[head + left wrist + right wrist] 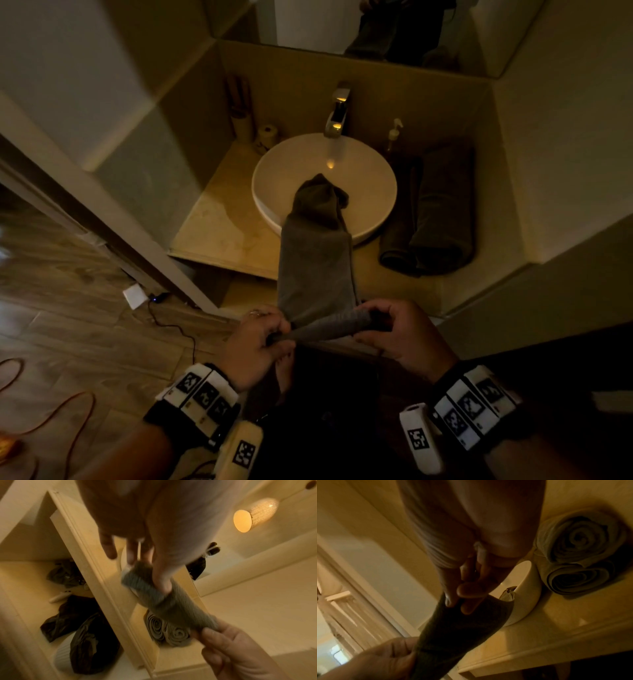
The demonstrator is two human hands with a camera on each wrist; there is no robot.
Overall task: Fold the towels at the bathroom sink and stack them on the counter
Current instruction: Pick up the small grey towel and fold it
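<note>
A towel [317,246] ran from the basin [274,178] forward over the counter [219,222]; two rolled towels [431,219] lay right of the basin.

Legible text: none. Only markings: black-and-white square code patterns on the white wrist bands [202,394] at lower left and [474,409] at lower right of the head view, plus one on each white block beneath them; patterns carry no letters or numbers. Soap dispenser [394,133] label too dim to read

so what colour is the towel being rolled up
Grey, seen best in the left wrist view: the towel held by both hands.
</note>
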